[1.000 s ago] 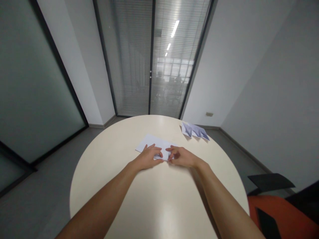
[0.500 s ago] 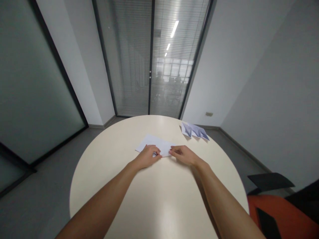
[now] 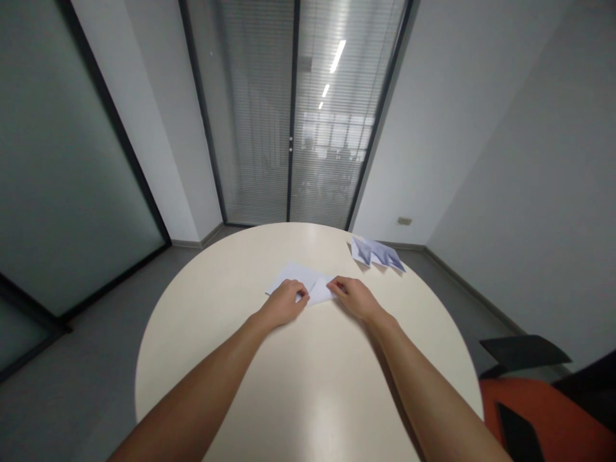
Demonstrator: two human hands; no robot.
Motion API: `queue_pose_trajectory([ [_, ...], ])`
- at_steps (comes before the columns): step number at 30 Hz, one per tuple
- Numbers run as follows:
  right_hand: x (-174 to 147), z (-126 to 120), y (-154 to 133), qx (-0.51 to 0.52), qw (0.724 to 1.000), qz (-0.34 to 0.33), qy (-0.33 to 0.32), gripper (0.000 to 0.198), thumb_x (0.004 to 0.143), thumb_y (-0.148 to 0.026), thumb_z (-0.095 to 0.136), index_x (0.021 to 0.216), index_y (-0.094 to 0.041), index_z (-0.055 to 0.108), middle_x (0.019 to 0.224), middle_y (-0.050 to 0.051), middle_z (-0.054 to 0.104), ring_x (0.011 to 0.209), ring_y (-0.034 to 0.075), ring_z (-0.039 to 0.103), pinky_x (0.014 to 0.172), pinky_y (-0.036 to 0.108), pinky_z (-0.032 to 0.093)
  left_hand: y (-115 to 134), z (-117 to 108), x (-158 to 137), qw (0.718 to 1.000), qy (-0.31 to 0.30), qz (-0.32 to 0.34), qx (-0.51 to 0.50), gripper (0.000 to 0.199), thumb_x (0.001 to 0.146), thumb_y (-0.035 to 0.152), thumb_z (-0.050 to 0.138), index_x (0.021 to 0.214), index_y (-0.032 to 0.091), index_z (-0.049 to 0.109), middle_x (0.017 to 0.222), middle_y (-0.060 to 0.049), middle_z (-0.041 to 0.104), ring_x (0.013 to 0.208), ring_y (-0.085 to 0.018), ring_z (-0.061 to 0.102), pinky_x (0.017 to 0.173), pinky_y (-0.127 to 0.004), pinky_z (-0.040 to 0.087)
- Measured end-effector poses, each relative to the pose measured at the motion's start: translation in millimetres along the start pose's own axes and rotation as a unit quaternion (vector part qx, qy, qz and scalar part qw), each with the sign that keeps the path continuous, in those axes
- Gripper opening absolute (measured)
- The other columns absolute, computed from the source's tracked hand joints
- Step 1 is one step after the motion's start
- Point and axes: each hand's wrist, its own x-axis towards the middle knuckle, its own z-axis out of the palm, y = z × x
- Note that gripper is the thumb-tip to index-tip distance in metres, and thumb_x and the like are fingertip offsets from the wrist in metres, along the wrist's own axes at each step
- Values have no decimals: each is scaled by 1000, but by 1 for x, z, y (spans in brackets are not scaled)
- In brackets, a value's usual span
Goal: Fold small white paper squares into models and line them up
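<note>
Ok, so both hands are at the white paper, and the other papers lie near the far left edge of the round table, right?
Not quite: the head view shows the other papers near the far right edge of the round table. The left hand and right hand are indeed at the white paper.

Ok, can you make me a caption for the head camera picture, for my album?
Left hand and right hand at white paper on a round table, folded papers near its far edge.
</note>
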Motion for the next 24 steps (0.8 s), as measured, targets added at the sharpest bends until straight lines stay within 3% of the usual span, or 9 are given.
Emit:
queue_pose_trajectory([
  [6, 0, 3, -3, -54, 998, 33, -3, 38, 99, -46, 45, 104, -21, 74, 91, 8, 75, 82, 21, 66, 71, 29, 42, -1, 1, -6, 999, -32, 42, -1, 41, 89, 21, 62, 130, 20, 63, 128, -8, 66, 118, -25, 58, 106, -39, 45],
  [14, 0, 4, -5, -68, 997, 31, 10, 30, 96, -38, 52, 108, -21, 74, 97, 8, 74, 92, 22, 65, 79, 30, 45, -7, 5, -7, 992, -69, 76, 75, 35, 98, 29, 50, 125, 21, 70, 144, -7, 57, 129, -26, 51, 113, -42, 38],
  [20, 2, 9, -11, -49, 996, -75, 21, 36, 99, -35, 46, 117, -17, 73, 119, 12, 71, 112, 25, 61, 101, 36, 44, -1, 3, -7, 988, -75, 89, 104, 37, 100, 31, 46, 131, 21, 65, 142, -6, 60, 129, -26, 52, 113, -42, 39],
  [24, -1, 20, -16, -22, 989, -139, -54, 48, 103, -40, 37, 138, -18, 61, 144, 12, 58, 135, 26, 49, 115, 43, 34, 3, 1, -8, 989, -64, 78, 112, 38, 100, 32, 45, 131, 22, 64, 137, -6, 63, 124, -26, 54, 109, -41, 42],
])
